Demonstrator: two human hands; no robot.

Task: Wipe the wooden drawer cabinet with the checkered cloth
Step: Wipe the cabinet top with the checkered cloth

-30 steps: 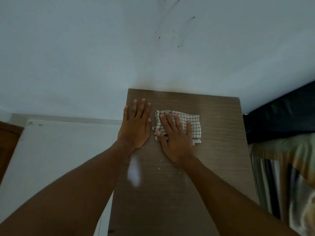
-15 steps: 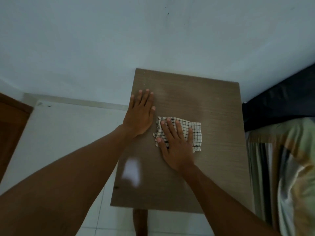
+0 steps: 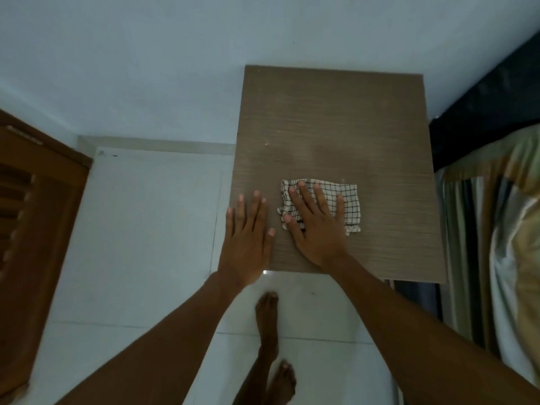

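Note:
I look down on the brown wood-grain top of the drawer cabinet [image 3: 336, 127], which stands against a pale wall. A folded white cloth with a dark check pattern [image 3: 346, 200] lies on the top, toward the near edge. My right hand [image 3: 314, 222] lies flat on the cloth's left half, fingers spread, pressing it to the wood. My left hand [image 3: 248, 241] rests flat at the cabinet's near left corner, fingers apart, holding nothing. Small pale specks dot the far part of the top.
A bed with a striped cover [image 3: 496, 258] and dark bedding [image 3: 491, 103] flanks the cabinet on the right. A wooden door [image 3: 35, 229] stands at the left. White floor tiles [image 3: 140, 229] lie left and below, where my bare feet [image 3: 267, 317] stand.
Both hands and the cloth have slid from the far part of the top toward the near edge. The view has tilted down, now showing the cabinet's front edge, floor and feet.

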